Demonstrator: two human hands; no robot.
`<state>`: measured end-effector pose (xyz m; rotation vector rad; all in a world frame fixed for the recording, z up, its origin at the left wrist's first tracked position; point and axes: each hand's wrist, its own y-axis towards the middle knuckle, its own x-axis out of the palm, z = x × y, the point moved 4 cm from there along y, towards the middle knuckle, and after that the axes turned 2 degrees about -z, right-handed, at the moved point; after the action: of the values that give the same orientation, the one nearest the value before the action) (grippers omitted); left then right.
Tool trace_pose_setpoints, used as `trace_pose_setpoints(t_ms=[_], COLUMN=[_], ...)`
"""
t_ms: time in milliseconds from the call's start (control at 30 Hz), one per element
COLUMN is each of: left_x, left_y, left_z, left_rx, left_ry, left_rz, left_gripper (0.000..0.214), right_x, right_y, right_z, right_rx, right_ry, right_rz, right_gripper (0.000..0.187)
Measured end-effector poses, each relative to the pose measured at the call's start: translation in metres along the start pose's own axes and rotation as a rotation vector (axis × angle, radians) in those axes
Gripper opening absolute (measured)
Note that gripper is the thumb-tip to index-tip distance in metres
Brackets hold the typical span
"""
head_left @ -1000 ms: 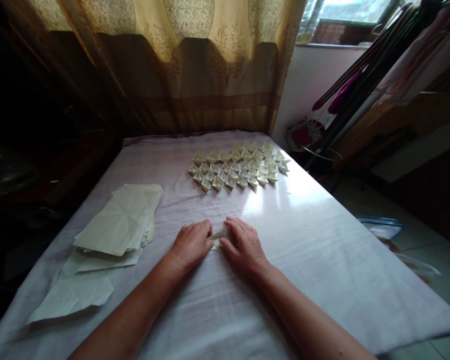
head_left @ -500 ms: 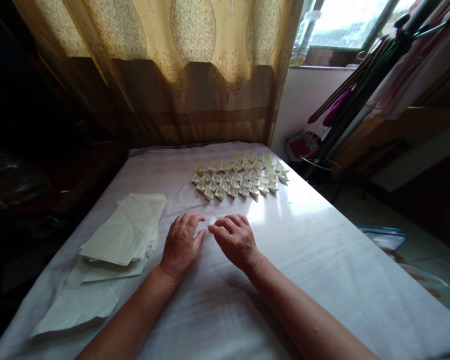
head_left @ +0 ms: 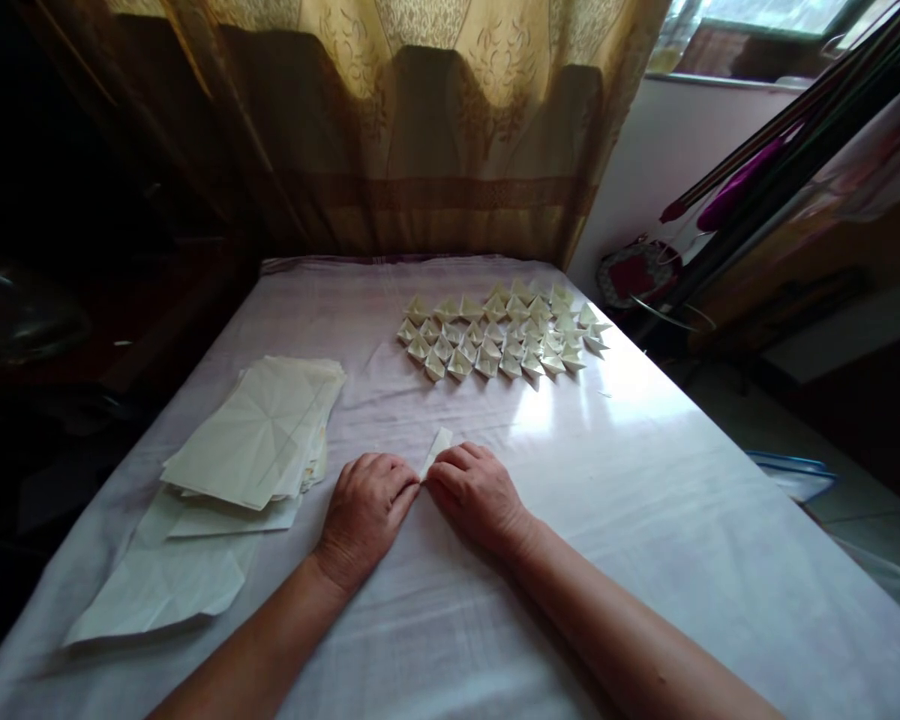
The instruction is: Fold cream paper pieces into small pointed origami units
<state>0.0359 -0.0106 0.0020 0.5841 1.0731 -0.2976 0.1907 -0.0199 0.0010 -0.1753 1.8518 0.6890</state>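
A small folded strip of pale paper (head_left: 439,445) lies between my hands, its far end sticking up past my fingers. My left hand (head_left: 371,510) pinches the near end of the paper between thumb and fingers. Pressed against the same piece from the other side is my right hand (head_left: 480,495), its fingers bent and closed on it. The part of the paper under the fingertips is hidden. Beyond the hands, several small folded paper boats (head_left: 487,355) stand in close rows. To the left is a stack of creased pale paper sheets (head_left: 259,430).
A pale cloth covers the table (head_left: 645,560). A patterned curtain (head_left: 435,150) hangs behind its far edge. A dark slanted stand (head_left: 750,180) with hanging items rises at the right, and a blue-edged clear container (head_left: 791,480) sits below on the floor.
The view has tilted downward and shifted left. My left fingers, apart before, have closed on the paper, and more of the strip now shows beyond my hands.
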Motion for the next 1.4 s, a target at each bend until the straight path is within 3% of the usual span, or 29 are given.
trace_pose_setpoints(t_ms=[233, 667, 1067, 1233, 1300, 1400], left_x=[0.000, 0.006, 0.004, 0.003, 0.001, -0.002], left_y=[0.006, 0.008, 0.009, 0.008, 0.008, 0.007], left_z=[0.003, 0.002, 0.002, 0.002, 0.002, 0.005], left_rx=[-0.108, -0.251, -0.254, -0.206, -0.175, -0.115], left_ry=[-0.004, -0.013, -0.054, -0.081, -0.078, -0.055], left_rz=[0.007, 0.003, -0.015, 0.009, 0.022, 0.035], left_gripper=[0.006, 0.009, 0.013, 0.015, 0.015, 0.015], right_x=[0.004, 0.009, 0.010, 0.004, 0.002, 0.003], right_y=[0.002, 0.006, 0.005, 0.001, -0.001, -0.002], right_z=[0.000, 0.001, 0.006, 0.016, 0.026, 0.039], right_rx=[0.178, 0.320, 0.314, 0.313, 0.324, 0.343], right_ry=[0.164, 0.201, 0.319, 0.385, 0.329, 0.223], right_rz=[0.003, 0.011, 0.075, 0.236, 0.313, 0.281], right_gripper=[0.008, 0.009, 0.014, 0.015, 0.023, 0.034])
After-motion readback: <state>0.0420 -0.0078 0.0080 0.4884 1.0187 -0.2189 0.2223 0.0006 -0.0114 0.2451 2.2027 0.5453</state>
